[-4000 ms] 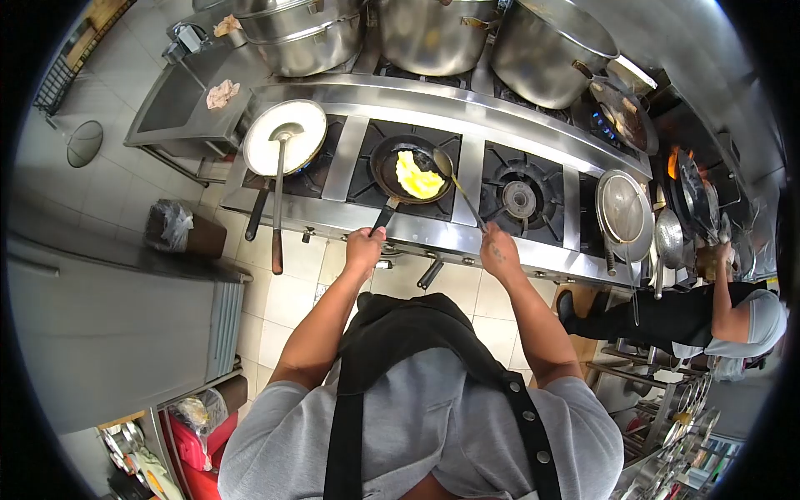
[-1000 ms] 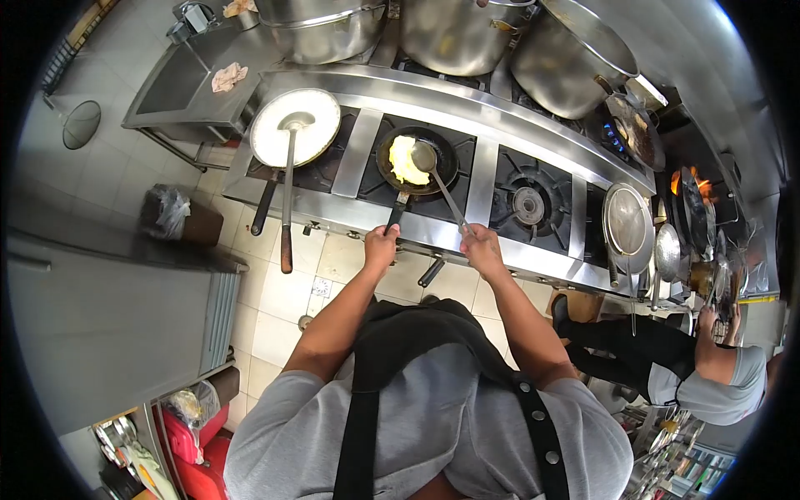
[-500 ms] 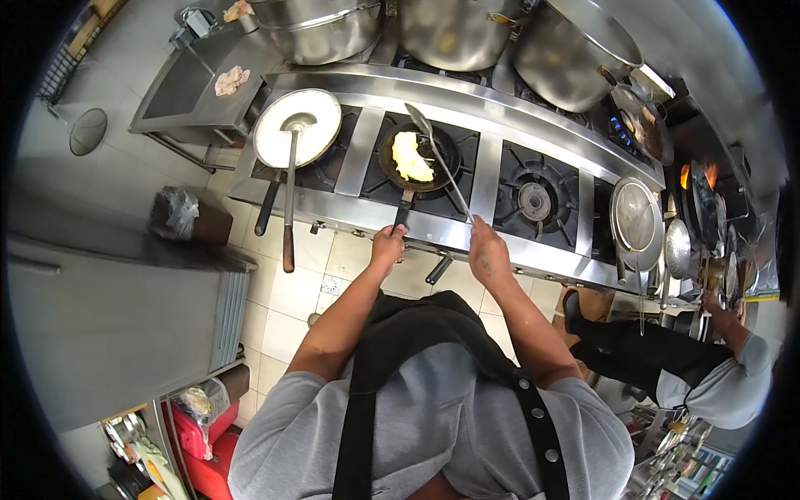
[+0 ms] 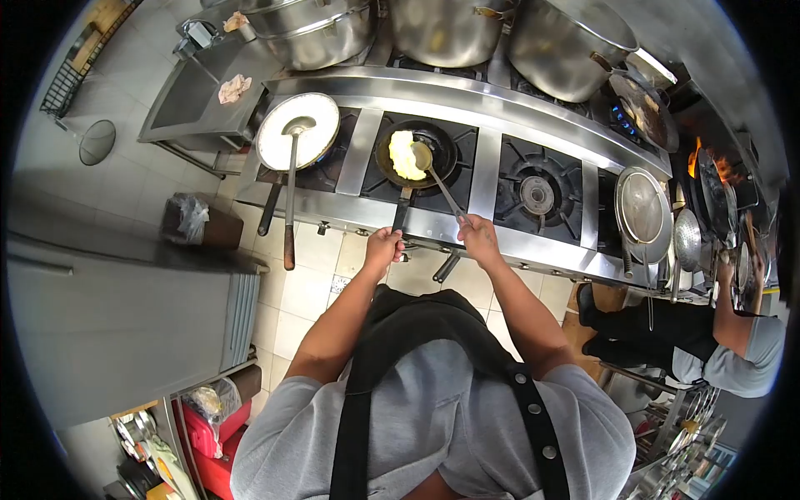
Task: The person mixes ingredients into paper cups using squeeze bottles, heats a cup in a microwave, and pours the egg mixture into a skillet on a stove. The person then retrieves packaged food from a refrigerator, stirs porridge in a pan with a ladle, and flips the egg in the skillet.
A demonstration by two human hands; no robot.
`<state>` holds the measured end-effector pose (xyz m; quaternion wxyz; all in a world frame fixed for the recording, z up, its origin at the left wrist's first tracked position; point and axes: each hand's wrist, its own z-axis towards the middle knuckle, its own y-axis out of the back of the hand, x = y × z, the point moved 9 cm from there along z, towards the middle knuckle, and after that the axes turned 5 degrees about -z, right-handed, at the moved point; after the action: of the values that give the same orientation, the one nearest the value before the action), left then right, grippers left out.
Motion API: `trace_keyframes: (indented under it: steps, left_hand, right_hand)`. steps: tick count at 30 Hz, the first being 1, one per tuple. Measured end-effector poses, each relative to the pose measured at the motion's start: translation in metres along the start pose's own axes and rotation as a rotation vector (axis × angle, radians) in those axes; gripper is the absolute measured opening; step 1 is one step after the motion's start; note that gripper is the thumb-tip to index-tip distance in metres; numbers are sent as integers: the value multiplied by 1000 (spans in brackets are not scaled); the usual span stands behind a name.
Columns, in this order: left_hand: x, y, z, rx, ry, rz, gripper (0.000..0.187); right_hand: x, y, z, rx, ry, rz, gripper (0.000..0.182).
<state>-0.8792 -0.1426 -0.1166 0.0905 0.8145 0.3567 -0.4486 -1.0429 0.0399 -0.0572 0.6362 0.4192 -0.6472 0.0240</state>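
Note:
My left hand [image 4: 384, 249] is wrapped round the handle of a dark frying pan [image 4: 442, 143] on the middle burner. Yellow cooked egg [image 4: 402, 157] lies folded in the left half of the pan. In my right hand [image 4: 479, 239] is the handle of a long metal ladle [image 4: 442, 185]. The ladle's bowl rests in the pan, touching or close against the right side of the egg. Left of the frying pan stands a pan of white contents [image 4: 279, 146], with another ladle [image 4: 291, 192] lying across it.
A bare burner [image 4: 536, 196] is to the right, then strainers [image 4: 642, 208] at the stove's end. Large steel pots [image 4: 446, 33] stand along the back. At far right a co-worker [image 4: 742, 354] works at a flaming wok [image 4: 712, 187]. A bin [image 4: 200, 221] stands at left.
The ladle's bowl has come down from above the pan's far rim to the egg. My right hand has shifted slightly left. The co-worker's arms have moved, and the flames are larger.

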Motion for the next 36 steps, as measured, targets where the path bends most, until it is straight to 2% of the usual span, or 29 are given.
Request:
trace_keyframes:
  steps: [4,7,10,13,16,22,25,27,29,30,32,35,36]
  left_hand:
    - [2,2,-3,20,12,-16,12]
    - [1,2,-4,14,9,17,10]
    - [1,1,-6,34,5,28,10]
    - [2,2,-11,20,18,19,12]
    - [5,-1,-8,75,-5,24,13]
    - [5,-10,-17,87,18,-6,13]
    - [8,-10,-13,130,-9,-3,13]
    - [11,-12,-7,156,-38,16,17]
    - [15,-17,-2,154,-45,2,23]
    - [15,-21,0,199,-54,-4,25]
    - [14,-31,-6,187,-42,-76,22]
    - [15,-41,-9,175,-10,-108,21]
    - [16,-41,-7,168,-9,-140,21]
  right_hand:
    - [39,13,-14,-15,1,-11,21]
    - [27,3,-11,27,59,-64,21]
    - [32,1,-13,-15,159,-295,20]
    - [47,11,-22,-120,186,-381,20]
    - [52,17,-31,-154,214,-338,23]
    - [52,14,-41,-151,180,-582,31]
    - [57,22,-51,-258,229,-568,26]
    - [-13,-13,-18,-104,64,-56,23]
    - [-25,-3,-16,-117,91,158,19]
    - [-5,10,-25,-188,193,108,17]
    - [-33,3,-26,-32,-48,760,16]
    - [-20,62,-67,-70,-238,1104,12]
    - [-34,81,-72,-198,-237,1118,11]
